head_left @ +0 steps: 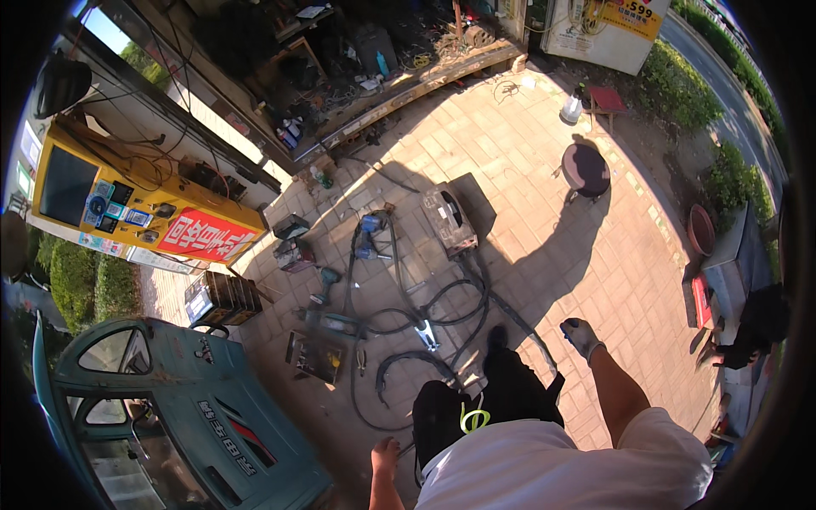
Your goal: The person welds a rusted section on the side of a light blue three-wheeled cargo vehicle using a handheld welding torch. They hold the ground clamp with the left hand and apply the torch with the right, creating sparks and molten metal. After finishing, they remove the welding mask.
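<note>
My left hand [385,457] is bare and hangs beside my left thigh, its fingers curled in and nothing showing in them. My right hand [580,338] wears a grey work glove and is held out over the paving on the right. Its fingers are curled too, and no object shows in them. Neither hand touches anything. In front of my feet, thick black cables [489,299] run from a dusty box-shaped machine [448,221] in loops over the paving. A bright metal clamp [426,335] lies among them.
Left of the cables lie a blue power tool [368,236], a green drill [325,285], an angle grinder [331,323] and a tool tray [314,357]. A round stool [586,170] stands ahead right. A teal vehicle [195,416] and a yellow kiosk [144,208] stand left.
</note>
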`<control>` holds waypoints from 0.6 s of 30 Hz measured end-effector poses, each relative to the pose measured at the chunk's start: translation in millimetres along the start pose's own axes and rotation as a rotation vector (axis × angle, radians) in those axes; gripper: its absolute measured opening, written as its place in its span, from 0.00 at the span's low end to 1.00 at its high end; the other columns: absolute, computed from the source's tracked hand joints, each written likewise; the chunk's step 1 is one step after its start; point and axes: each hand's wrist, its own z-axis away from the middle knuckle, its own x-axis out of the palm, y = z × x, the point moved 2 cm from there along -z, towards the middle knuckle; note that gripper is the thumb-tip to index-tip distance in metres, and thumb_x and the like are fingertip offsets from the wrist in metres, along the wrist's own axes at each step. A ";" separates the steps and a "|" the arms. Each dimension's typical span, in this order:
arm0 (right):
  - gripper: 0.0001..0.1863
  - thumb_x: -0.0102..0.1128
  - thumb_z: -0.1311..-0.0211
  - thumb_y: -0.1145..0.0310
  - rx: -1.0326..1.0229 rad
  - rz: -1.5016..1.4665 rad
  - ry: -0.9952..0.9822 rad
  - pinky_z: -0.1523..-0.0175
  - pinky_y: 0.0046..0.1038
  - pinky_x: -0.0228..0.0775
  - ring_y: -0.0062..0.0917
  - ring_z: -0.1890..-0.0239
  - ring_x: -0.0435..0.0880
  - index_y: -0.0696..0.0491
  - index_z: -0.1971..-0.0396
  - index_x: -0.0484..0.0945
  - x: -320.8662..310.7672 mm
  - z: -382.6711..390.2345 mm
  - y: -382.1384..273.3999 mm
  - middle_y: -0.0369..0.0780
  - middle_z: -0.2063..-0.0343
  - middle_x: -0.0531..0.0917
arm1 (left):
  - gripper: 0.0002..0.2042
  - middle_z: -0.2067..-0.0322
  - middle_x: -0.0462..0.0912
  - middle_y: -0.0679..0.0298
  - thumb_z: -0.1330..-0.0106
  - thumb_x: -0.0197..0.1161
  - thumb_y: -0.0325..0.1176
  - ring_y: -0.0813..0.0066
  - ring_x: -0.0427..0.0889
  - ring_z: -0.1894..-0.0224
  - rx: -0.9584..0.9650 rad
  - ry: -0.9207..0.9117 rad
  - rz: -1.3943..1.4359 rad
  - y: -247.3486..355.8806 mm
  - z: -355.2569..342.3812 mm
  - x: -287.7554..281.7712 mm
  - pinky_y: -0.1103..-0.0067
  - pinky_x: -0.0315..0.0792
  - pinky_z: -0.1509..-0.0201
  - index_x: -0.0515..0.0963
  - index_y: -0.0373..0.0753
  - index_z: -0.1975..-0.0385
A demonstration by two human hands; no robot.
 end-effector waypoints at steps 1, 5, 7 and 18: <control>0.13 0.60 0.29 0.63 -0.012 -0.014 -0.018 0.67 0.25 0.67 0.16 0.74 0.73 0.57 0.69 0.81 -7.9 -20.7 -12.1 0.32 0.77 0.78 | 0.15 0.66 0.87 0.61 0.33 0.57 0.38 0.72 0.84 0.70 0.044 -0.006 -0.070 13.1 -3.6 6.5 0.74 0.76 0.70 0.85 0.39 0.54; 0.13 0.62 0.28 0.65 -0.071 -0.241 -0.054 0.59 0.21 0.73 0.16 0.65 0.80 0.58 0.52 0.81 11.7 -86.1 -125.3 0.33 0.64 0.84 | 0.18 0.63 0.88 0.56 0.34 0.59 0.43 0.61 0.87 0.63 0.193 0.009 -0.308 42.5 -26.5 15.2 0.69 0.78 0.57 0.85 0.38 0.53; 0.15 0.64 0.29 0.67 -0.208 -0.353 -0.179 0.56 0.21 0.74 0.16 0.62 0.80 0.59 0.48 0.80 30.8 -121.7 -177.7 0.33 0.61 0.84 | 0.19 0.61 0.88 0.53 0.35 0.60 0.46 0.56 0.87 0.60 0.199 -0.016 -0.372 54.9 -39.8 18.9 0.67 0.78 0.53 0.85 0.37 0.55; 0.24 0.67 0.32 0.60 -0.330 -0.019 -0.229 0.66 0.19 0.71 0.13 0.68 0.76 0.55 0.41 0.77 179.1 -302.3 -541.0 0.32 0.64 0.83 | 0.19 0.45 0.83 0.56 0.32 0.55 0.48 0.54 0.82 0.43 0.446 -0.284 -0.918 238.1 -277.5 64.2 0.62 0.76 0.39 0.85 0.44 0.52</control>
